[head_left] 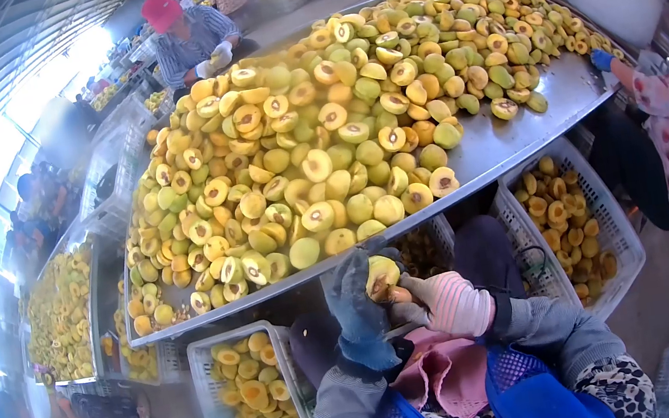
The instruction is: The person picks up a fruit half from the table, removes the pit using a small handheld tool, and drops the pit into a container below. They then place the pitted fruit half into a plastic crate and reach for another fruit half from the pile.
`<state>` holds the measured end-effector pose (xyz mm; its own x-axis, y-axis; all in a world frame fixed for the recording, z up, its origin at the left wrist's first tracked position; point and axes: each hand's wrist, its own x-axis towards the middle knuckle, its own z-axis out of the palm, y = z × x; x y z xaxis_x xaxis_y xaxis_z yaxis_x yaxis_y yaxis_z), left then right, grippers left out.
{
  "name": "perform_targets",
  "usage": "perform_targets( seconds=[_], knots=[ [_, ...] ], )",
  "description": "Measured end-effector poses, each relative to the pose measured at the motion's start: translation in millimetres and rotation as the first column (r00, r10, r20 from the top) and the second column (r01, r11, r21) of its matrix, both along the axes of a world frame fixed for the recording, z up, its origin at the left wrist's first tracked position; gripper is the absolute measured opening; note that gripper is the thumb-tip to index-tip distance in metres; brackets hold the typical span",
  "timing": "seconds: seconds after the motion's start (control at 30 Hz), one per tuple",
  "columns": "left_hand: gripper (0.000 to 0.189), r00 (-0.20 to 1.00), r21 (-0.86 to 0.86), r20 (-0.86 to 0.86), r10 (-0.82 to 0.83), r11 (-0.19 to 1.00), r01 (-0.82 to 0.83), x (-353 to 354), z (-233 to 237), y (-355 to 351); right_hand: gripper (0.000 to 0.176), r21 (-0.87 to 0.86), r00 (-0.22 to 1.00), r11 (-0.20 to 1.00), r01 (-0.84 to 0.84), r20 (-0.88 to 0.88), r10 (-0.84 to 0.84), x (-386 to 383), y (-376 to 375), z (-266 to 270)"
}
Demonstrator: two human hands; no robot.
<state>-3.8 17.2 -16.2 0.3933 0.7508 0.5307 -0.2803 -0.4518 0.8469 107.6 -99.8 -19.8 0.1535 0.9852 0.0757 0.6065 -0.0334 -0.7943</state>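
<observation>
My left hand [355, 305], in a blue-grey glove, is closed around a yellow-green halved fruit [383, 276] just below the table's front edge. My right hand [452, 304], in a striped pink and white glove, presses against the fruit's lower right side with its fingers closed; whatever is between those fingers is too small to make out. Beyond both hands, a metal table [505, 136] bears a large heap of halved fruit [292, 155], many with brown pits or hollows showing.
White crates of fruit halves stand at lower left [205, 384] and right [629, 243]. A co-worker [192, 40] in a pink hat sits across the table. Another person's blue-gloved hand [603, 59] is at the right edge. A second fruit-laden table [96, 331] stands left.
</observation>
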Motion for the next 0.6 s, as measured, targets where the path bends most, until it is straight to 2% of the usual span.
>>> perform_targets(
  seconds=[0.03,0.07,0.1,0.13,0.17,0.2,0.23,0.3,0.33,0.4,0.43,0.47,0.5,0.53,0.6],
  knots=[
    [0.042,0.995,0.139,-0.091,0.044,0.99,-0.031,1.1,0.1,0.4,0.034,0.024,0.993,1.0,0.016,0.118,-0.018,1.6,-0.1,-1.7],
    [0.043,0.981,0.279,-0.163,0.105,0.959,-0.056,2.1,0.0,0.8,0.036,-0.05,0.991,0.998,-0.035,-0.135,0.028,3.6,-0.8,-1.0],
    [0.043,0.984,0.083,-0.176,-0.016,0.996,0.031,-1.6,2.3,-2.9,0.037,-0.111,0.922,0.989,-0.102,-0.385,0.052,4.1,-2.0,-0.5],
    [0.043,0.973,-0.165,-0.079,-0.215,0.966,0.2,-3.0,4.3,-4.5,0.039,-0.152,0.79,0.972,-0.182,-0.611,0.053,4.6,-3.5,0.1],
    [0.043,0.939,-0.399,0.059,-0.338,0.855,0.333,-4.4,6.3,-6.1,0.041,-0.377,0.656,0.869,-0.321,-0.75,-0.083,9.2,-3.4,4.7],
    [0.042,0.835,-0.579,0.326,-0.443,0.605,0.547,-4.9,1.5,-4.3,0.042,-0.273,0.596,0.907,-0.321,-0.802,-0.031,4.5,-4.5,8.0],
    [0.042,0.683,-0.632,0.588,-0.434,0.28,0.722,-6.0,-0.4,-2.7,0.043,-0.164,0.533,0.936,-0.311,-0.846,0.029,-3.4,-5.1,11.2],
    [0.04,0.859,-0.693,0.446,-0.252,0.511,0.509,-12.3,5.7,-3.8,0.045,-0.336,0.583,0.862,-0.38,-0.81,-0.059,1.6,-3.0,11.9],
    [0.037,0.923,-0.721,0.356,-0.144,0.587,0.369,-20.5,-1.2,-0.2,0.046,-0.416,0.61,0.811,-0.411,-0.787,-0.094,4.0,-1.9,12.2],
    [0.035,0.99,-0.66,0.116,0.085,0.751,0.013,-69.3,-27.8,26.9,0.049,-0.361,0.726,0.862,-0.355,-0.688,0.011,15.7,-5.8,8.9],
    [0.036,0.977,-0.635,0.01,0.213,0.756,-0.159,-100.2,-40.7,40.0,0.051,-0.35,0.79,0.883,-0.313,-0.612,0.037,24.0,-8.2,2.2],
    [0.039,0.936,-0.614,-0.109,0.335,0.718,-0.328,-135.1,-55.1,55.5,0.051,-0.318,0.93,0.919,-0.233,-0.35,0.114,36.9,-5.7,-22.0],
    [0.043,0.843,-0.499,-0.29,0.454,0.679,-0.538,-163.3,-65.9,63.3,0.05,-0.352,0.982,0.919,-0.178,-0.123,0.143,40.4,-2.8,-21.2],
    [0.049,0.42,0.241,-0.539,0.73,0.611,-0.754,-201.0,-104.8,79.3,0.048,-0.372,0.978,0.92,-0.119,0.114,0.173,43.8,1.5,-19.3],
    [0.059,0.401,0.459,-0.458,0.793,0.597,-0.657,-179.5,-78.9,81.2,0.049,-0.281,0.976,0.955,-0.096,0.16,0.145,43.7,10.6,-24.2]
  ],
)
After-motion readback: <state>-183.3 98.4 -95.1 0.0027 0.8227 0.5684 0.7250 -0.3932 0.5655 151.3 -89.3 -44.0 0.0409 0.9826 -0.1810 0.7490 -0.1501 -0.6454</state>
